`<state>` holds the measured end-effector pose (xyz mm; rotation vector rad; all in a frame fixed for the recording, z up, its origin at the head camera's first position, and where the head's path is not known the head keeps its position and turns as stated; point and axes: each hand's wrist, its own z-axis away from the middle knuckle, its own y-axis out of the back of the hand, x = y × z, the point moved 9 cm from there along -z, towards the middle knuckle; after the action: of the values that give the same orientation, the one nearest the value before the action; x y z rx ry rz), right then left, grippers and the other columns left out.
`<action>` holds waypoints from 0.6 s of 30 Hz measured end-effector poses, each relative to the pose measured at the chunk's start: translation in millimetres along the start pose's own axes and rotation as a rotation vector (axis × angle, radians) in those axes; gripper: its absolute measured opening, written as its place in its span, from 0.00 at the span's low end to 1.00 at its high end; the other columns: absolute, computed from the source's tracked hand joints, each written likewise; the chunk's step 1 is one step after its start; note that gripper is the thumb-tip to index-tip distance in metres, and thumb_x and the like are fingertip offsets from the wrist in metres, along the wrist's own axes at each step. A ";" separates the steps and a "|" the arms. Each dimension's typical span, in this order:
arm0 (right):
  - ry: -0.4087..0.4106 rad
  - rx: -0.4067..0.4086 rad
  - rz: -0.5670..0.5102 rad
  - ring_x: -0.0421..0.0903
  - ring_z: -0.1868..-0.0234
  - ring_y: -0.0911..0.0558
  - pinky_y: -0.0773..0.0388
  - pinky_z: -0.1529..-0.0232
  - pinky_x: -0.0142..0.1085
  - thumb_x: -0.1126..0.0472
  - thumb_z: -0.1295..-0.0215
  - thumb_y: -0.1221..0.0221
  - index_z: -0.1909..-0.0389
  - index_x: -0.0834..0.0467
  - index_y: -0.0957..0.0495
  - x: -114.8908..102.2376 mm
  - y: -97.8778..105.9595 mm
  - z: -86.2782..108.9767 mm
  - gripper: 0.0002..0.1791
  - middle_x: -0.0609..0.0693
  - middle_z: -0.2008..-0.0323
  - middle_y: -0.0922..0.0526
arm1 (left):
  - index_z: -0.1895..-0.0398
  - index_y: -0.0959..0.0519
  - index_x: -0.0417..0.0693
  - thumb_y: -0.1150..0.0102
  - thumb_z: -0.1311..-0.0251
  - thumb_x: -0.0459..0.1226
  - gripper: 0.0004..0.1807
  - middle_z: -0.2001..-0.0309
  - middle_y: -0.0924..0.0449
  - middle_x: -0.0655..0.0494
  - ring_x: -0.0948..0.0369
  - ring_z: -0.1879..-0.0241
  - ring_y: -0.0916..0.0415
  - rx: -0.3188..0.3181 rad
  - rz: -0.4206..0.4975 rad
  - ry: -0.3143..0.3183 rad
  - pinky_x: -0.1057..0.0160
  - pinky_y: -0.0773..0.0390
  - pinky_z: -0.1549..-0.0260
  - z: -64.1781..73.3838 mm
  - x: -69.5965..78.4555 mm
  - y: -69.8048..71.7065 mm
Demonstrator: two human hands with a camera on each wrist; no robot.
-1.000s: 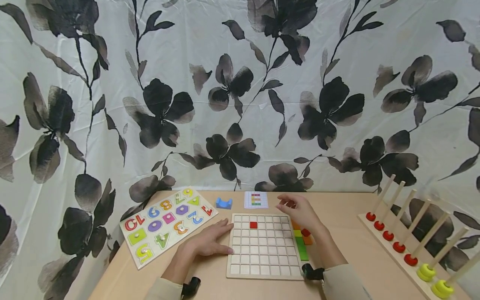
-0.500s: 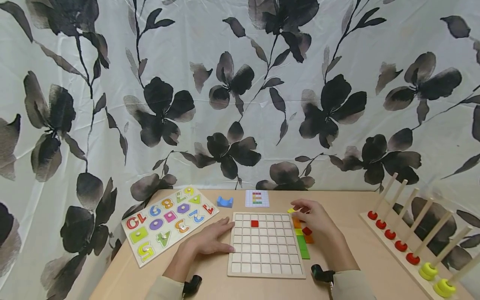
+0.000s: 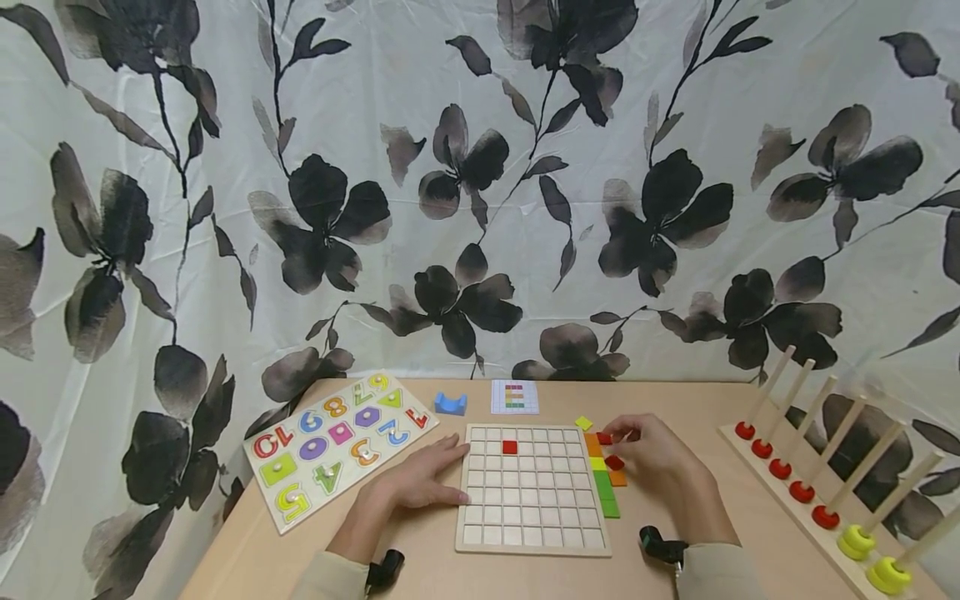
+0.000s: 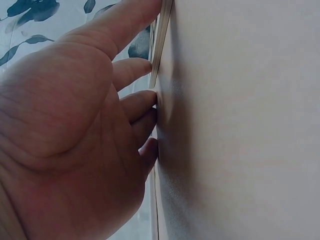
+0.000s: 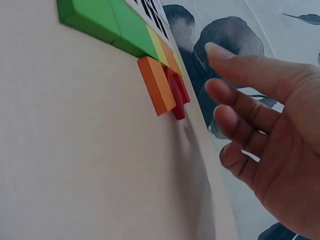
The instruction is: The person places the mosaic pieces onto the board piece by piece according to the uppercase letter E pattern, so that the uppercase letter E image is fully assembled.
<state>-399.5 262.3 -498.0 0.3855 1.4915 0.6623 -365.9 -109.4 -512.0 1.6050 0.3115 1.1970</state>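
A pale wooden grid board (image 3: 532,492) lies on the table with one red square tile (image 3: 509,447) in its second row. My left hand (image 3: 420,477) rests at the board's left edge; in the left wrist view its fingers (image 4: 137,107) reach the wooden edge. Over the loose tiles right of the board hovers my right hand (image 3: 656,454), its fingertips near two red tiles (image 3: 615,462). In the right wrist view this hand (image 5: 272,130) has spread, slightly bent fingers with nothing between them. Green blocks (image 5: 95,22) and an orange block (image 5: 156,86) stand out below it.
A yellow tile (image 3: 583,423) lies by the board's top right corner. Behind the board are a pattern card (image 3: 514,397) and a blue holder (image 3: 450,405). A number puzzle (image 3: 341,450) lies left; a peg rack with rings (image 3: 813,500) stands right.
My right hand has moved right and toward me from the board's far right corner, uncovering the yellow tile and a red tile. My left hand stays at the board's edge.
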 end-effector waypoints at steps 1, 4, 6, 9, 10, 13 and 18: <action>0.002 -0.012 0.004 0.50 0.54 0.24 0.27 0.53 0.39 0.63 0.34 0.31 0.51 0.54 0.13 1.3 -0.7 0.1 0.11 0.50 0.60 0.16 | 0.20 0.36 0.48 0.30 0.39 0.58 0.49 0.18 0.47 0.39 0.41 0.18 0.50 -0.001 0.003 0.001 0.37 0.45 0.21 -0.2 -0.2 -0.6; 0.011 -0.039 0.013 0.50 0.56 0.25 0.28 0.55 0.39 0.64 0.36 0.29 0.54 0.56 0.12 5.3 -3.0 -0.1 0.10 0.50 0.61 0.15 | 0.20 0.36 0.48 0.30 0.39 0.58 0.49 0.18 0.47 0.38 0.41 0.18 0.50 0.000 0.004 -0.002 0.37 0.46 0.22 0.0 0.6 -1.4; 0.015 -0.057 0.009 0.50 0.56 0.25 0.28 0.56 0.38 0.65 0.37 0.29 0.56 0.57 0.12 7.8 -5.1 0.1 0.09 0.51 0.61 0.15 | 0.20 0.36 0.47 0.30 0.39 0.58 0.49 0.18 0.47 0.38 0.41 0.18 0.50 0.003 0.005 -0.008 0.37 0.45 0.22 0.1 0.8 -1.4; 0.014 -0.067 0.014 0.50 0.56 0.25 0.27 0.57 0.37 0.66 0.37 0.29 0.57 0.57 0.12 10.3 -7.3 0.2 0.08 0.51 0.63 0.16 | 0.20 0.36 0.46 0.30 0.39 0.58 0.49 0.18 0.47 0.36 0.40 0.18 0.50 0.011 0.004 -0.018 0.37 0.46 0.21 0.2 1.4 0.2; 0.015 -0.069 0.019 0.50 0.57 0.25 0.26 0.58 0.36 0.65 0.38 0.29 0.57 0.57 0.12 10.4 -8.2 0.6 0.08 0.51 0.63 0.16 | 0.20 0.36 0.46 0.30 0.39 0.58 0.49 0.18 0.47 0.36 0.39 0.18 0.50 0.012 0.004 -0.018 0.37 0.46 0.21 0.1 1.0 0.6; -0.003 -0.062 0.033 0.49 0.56 0.25 0.26 0.60 0.35 0.65 0.38 0.28 0.58 0.57 0.13 10.8 -9.6 1.4 0.09 0.51 0.65 0.18 | 0.20 0.36 0.46 0.30 0.39 0.58 0.49 0.18 0.48 0.36 0.40 0.18 0.50 0.012 0.001 -0.014 0.37 0.46 0.21 0.5 0.2 1.2; -0.034 -0.043 0.060 0.49 0.58 0.26 0.27 0.65 0.33 0.65 0.39 0.27 0.59 0.58 0.13 11.8 -10.1 3.5 0.08 0.51 0.67 0.20 | 0.20 0.36 0.47 0.31 0.39 0.59 0.49 0.18 0.47 0.38 0.41 0.18 0.49 0.011 -0.005 -0.006 0.37 0.45 0.22 1.2 -1.1 -0.1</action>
<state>-395.0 262.4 -513.2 0.4081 1.4360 0.7309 -365.4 -110.8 -512.6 1.6161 0.3187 1.1881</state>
